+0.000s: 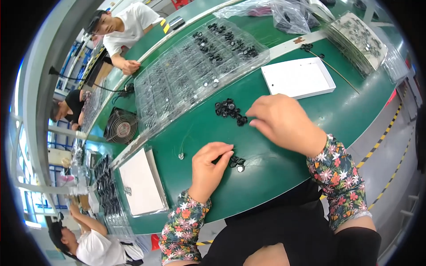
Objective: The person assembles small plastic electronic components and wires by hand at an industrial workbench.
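My left hand (209,167) is over the green bench, its thumb and forefinger tips brought together. What they pinch, if anything, is too small to make out. Just beside those fingertips lies a small cluster of black plastic parts (235,160) with a round white piece (240,169) at its near end. My right hand (286,120) hovers farther right, thumb and forefinger curved with a slight gap between them. Its fingertips are close to the near end of a pile of small round black parts (227,108). Floral sleeves cover both forearms.
A large clear compartment tray (195,73) with black parts spans the bench's far side. A shallow white box (298,76) stands right, near a thin stick (337,73) and stacked trays (358,42). White boards (141,184) lie left; a fan (120,126) is behind. Several people work nearby.
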`<action>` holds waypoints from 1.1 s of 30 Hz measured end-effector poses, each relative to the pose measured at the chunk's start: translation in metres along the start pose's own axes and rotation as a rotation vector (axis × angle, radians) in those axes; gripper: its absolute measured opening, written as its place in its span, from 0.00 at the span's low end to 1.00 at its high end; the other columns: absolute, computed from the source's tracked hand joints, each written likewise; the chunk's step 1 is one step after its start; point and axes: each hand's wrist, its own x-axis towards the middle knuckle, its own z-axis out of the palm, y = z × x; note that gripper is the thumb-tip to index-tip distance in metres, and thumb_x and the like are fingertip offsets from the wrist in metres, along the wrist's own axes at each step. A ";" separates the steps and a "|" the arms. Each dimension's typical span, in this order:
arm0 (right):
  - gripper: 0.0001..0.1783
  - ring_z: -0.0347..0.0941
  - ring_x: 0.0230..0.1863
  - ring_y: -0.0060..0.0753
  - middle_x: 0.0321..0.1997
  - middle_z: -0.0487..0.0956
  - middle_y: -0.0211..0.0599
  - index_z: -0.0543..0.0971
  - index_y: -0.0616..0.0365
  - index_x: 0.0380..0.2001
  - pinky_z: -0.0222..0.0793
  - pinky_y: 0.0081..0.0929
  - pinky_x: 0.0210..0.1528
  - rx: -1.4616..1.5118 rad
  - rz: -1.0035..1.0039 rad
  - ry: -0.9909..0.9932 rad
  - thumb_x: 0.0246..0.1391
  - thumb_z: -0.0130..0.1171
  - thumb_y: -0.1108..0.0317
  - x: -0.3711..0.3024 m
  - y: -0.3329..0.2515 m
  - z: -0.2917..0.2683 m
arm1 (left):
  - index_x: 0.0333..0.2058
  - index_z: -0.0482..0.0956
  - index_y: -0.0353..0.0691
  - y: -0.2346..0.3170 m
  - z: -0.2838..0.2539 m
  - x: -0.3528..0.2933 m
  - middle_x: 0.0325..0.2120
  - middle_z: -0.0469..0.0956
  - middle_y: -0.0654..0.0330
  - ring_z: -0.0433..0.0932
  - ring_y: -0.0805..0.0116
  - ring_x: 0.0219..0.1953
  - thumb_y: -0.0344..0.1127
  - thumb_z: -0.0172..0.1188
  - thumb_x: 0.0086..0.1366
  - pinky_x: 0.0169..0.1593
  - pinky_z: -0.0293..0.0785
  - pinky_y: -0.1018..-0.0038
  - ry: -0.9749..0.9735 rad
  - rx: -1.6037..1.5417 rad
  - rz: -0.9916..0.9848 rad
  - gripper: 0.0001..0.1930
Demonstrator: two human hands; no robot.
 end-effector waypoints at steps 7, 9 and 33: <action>0.27 0.65 0.59 0.40 0.50 0.73 0.41 0.78 0.63 0.39 0.57 0.39 0.62 0.127 -0.242 -0.034 0.37 0.70 0.56 -0.028 -0.024 0.027 | 0.36 0.82 0.38 0.003 -0.003 -0.007 0.34 0.81 0.56 0.78 0.59 0.36 0.25 0.62 0.55 0.42 0.73 0.69 -0.072 0.096 0.112 0.08; 0.28 0.62 0.63 0.42 0.52 0.72 0.42 0.78 0.63 0.39 0.53 0.40 0.65 0.050 -0.268 -0.090 0.35 0.71 0.57 -0.030 -0.027 0.032 | 0.35 0.82 0.38 0.003 -0.004 -0.008 0.34 0.81 0.56 0.78 0.58 0.36 0.25 0.62 0.55 0.41 0.73 0.69 -0.076 0.130 0.155 0.08; 0.17 0.69 0.44 0.37 0.32 0.73 0.33 0.78 0.55 0.30 0.54 0.45 0.64 0.031 -0.264 -0.223 0.33 0.69 0.65 -0.023 -0.022 0.028 | 0.37 0.78 0.36 0.012 -0.005 -0.014 0.39 0.78 0.52 0.76 0.53 0.43 0.35 0.69 0.50 0.48 0.72 0.64 -0.124 0.130 0.213 0.17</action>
